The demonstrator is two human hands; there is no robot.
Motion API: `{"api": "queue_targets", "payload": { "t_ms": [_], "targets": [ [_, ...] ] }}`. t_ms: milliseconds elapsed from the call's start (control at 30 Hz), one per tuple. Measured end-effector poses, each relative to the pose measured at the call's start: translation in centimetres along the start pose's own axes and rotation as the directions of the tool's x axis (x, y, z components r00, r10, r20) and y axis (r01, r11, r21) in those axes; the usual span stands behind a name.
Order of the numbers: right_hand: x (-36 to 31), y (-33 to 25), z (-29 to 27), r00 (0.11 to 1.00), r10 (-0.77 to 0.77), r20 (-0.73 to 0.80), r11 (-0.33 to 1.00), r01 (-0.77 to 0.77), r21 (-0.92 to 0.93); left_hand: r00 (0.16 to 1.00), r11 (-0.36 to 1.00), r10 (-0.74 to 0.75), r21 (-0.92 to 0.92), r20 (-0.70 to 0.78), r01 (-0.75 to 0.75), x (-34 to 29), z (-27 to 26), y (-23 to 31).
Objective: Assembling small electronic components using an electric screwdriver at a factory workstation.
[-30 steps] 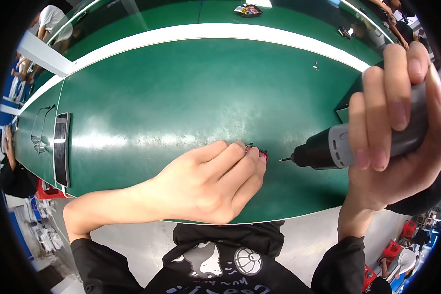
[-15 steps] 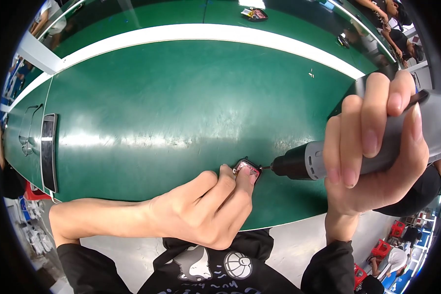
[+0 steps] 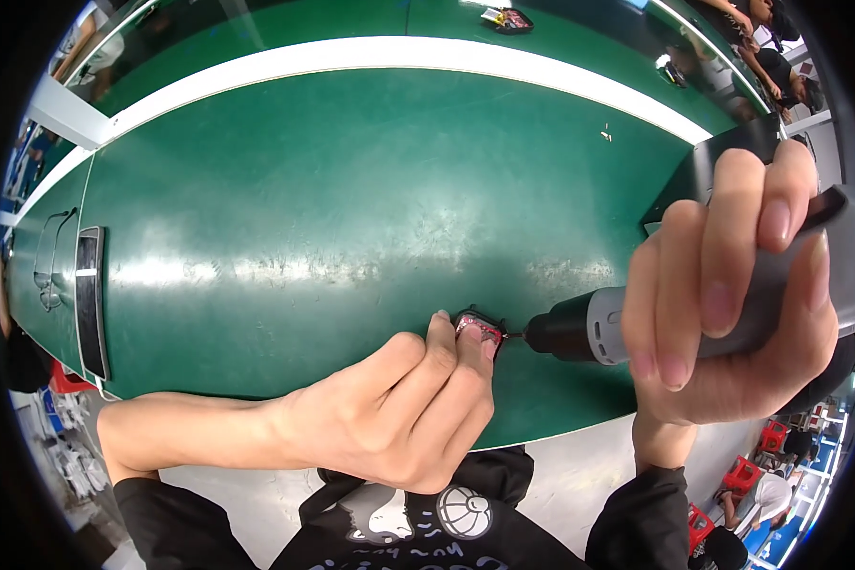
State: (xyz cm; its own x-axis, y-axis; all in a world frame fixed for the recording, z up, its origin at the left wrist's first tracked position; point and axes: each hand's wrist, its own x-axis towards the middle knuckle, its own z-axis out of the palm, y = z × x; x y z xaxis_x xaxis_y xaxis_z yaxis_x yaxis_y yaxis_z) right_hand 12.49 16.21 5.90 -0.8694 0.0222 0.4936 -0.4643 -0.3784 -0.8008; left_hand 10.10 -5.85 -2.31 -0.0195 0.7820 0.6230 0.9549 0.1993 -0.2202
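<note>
Near my edge of the table [image 3: 304, 209], my left hand [image 3: 399, 408] pinches a small black-and-red device [image 3: 485, 323]; right of it, my right hand [image 3: 722, 294] grips a power screwdriver [image 3: 606, 326].

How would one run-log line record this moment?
left hand: holding small red-black part | right hand: gripping grey power tool | bit: at part's edge, contact unclear

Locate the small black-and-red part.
In the head view, the part is slightly right of centre, held by the left hand, left of the power screwdriver.
</note>
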Motion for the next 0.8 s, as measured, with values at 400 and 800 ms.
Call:
{"api": "queue_targets", "payload": {
  "t_ms": [400, 800],
  "targets": [
    [-0.4, 0.2, 0.4, 0.998, 0.064, -0.002, 0.998, -0.064, 0.028, 1.000, 0.999, -0.006, -0.039, -0.009, 0.005, 0.0, 0.2, -0.1],
    [0.1, 1.0, -1.8, 0.957, 0.068, 0.282, 0.994, -0.089, 0.061, 0.997, 0.993, -0.068, -0.101, -0.034, 0.065, 0.1, 0.3, -0.2]
  ]
}}
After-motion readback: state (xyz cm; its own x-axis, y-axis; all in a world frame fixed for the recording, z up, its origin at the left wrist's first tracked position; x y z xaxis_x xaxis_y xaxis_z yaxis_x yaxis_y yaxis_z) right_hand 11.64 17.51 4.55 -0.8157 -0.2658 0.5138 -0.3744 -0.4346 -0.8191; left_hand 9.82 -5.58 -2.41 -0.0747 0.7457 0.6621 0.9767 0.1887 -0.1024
